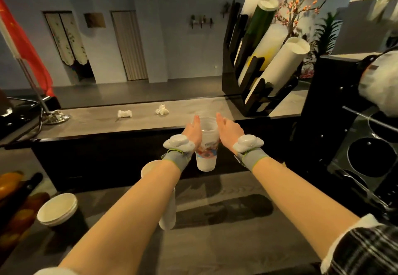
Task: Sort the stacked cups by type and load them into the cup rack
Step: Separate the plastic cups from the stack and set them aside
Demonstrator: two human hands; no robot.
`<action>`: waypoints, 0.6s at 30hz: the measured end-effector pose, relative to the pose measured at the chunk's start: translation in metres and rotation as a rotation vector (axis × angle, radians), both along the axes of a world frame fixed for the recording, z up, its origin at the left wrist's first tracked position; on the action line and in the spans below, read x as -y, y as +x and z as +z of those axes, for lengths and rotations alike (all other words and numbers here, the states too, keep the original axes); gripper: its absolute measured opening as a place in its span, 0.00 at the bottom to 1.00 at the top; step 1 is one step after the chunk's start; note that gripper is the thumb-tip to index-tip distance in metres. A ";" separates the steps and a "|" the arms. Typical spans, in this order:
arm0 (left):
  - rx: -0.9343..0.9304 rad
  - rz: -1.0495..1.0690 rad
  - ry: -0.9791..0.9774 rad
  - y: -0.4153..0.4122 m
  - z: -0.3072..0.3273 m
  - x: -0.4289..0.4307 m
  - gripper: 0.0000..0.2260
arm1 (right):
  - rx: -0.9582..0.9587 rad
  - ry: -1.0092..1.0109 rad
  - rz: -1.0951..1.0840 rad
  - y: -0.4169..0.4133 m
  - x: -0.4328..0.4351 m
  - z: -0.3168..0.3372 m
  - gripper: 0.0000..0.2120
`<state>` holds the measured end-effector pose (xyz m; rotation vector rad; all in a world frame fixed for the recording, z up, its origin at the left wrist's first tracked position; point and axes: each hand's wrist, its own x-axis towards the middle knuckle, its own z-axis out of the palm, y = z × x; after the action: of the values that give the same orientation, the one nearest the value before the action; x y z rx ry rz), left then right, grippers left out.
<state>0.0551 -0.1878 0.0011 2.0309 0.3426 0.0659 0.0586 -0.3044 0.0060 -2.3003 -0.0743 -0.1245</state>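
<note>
L hand (192, 128) + R hand (230, 130): raised together at mid-frame, one on each side of printed plastic cup stack (206, 160). Palms face in and press its upper walls, thumbs straight along the rim. Fingers are on the far side, mostly hidden, but the stack hangs clear of any surface, so both hands grip it. Grey wrist bands (251, 156) w/ white pods on both arms; plaid cuff (366, 251) on R arm.

Stack: upright, translucent, mouth up, above the lower counter (226, 242) and in front of the dark step up to the upper counter (97, 122). Colour print (red/blue/orange) around its middle. Lettering too blurred to read; no brand legible.

Cup rack (231, 76): black, on upper counter, well R of the hands. Holds slanted stacks: white cup stacks (277, 68) and one dark green cup stack (261, 23).

Lower L: paper cup stack (58, 210), white inside, dark outside, standing on lower counter. Pale cup stack (168, 212) partly hidden under L forearm.

Upper counter: 2 crumpled tissues (125, 113), apart from each other; red flag (25, 44) on a metal stand at L end. Black machine (336, 107) w/ round openings at R edge.
</note>
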 end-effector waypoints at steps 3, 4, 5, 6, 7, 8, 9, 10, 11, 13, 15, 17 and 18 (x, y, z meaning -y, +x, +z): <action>-0.026 0.018 0.036 0.001 -0.024 0.017 0.28 | -0.055 -0.040 0.019 0.011 0.015 -0.028 0.30; -0.033 0.027 0.036 0.000 -0.031 0.017 0.28 | -0.063 -0.052 0.027 0.010 0.014 -0.034 0.29; -0.057 0.046 0.027 0.000 -0.041 0.022 0.28 | -0.084 -0.060 0.045 0.011 0.018 -0.043 0.29; -0.077 0.076 0.029 0.001 -0.050 0.027 0.29 | -0.110 -0.072 0.067 0.015 0.023 -0.051 0.29; -0.103 0.096 0.033 -0.001 -0.061 0.030 0.30 | -0.143 -0.084 0.087 0.016 0.027 -0.063 0.29; -0.108 0.094 0.041 -0.004 -0.069 0.029 0.31 | -0.163 -0.099 0.101 0.014 0.027 -0.071 0.29; -0.113 0.092 0.037 -0.006 -0.080 0.031 0.31 | -0.191 -0.104 0.115 0.014 0.030 -0.081 0.29; -0.121 0.098 0.035 -0.007 -0.091 0.033 0.31 | -0.211 -0.108 0.129 0.014 0.033 -0.092 0.28; -0.126 0.103 0.038 -0.009 -0.100 0.034 0.31 | -0.227 -0.106 0.140 0.014 0.034 -0.101 0.28; -0.133 0.119 0.032 -0.013 -0.115 0.038 0.29 | -0.262 -0.083 0.168 0.013 0.038 -0.120 0.26; -0.151 0.138 0.014 -0.017 -0.130 0.041 0.26 | -0.293 -0.028 0.181 0.013 0.039 -0.136 0.23; -0.166 0.127 0.012 -0.022 -0.138 0.042 0.26 | -0.306 0.013 0.178 0.011 0.040 -0.145 0.22; -0.173 0.119 0.006 -0.022 -0.143 0.043 0.26 | -0.316 0.016 0.173 0.011 0.040 -0.149 0.22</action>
<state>0.0330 -0.2309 -0.1418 2.0251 0.5729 -0.0351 0.0698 -0.3440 -0.1434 -2.2579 -0.1088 0.3247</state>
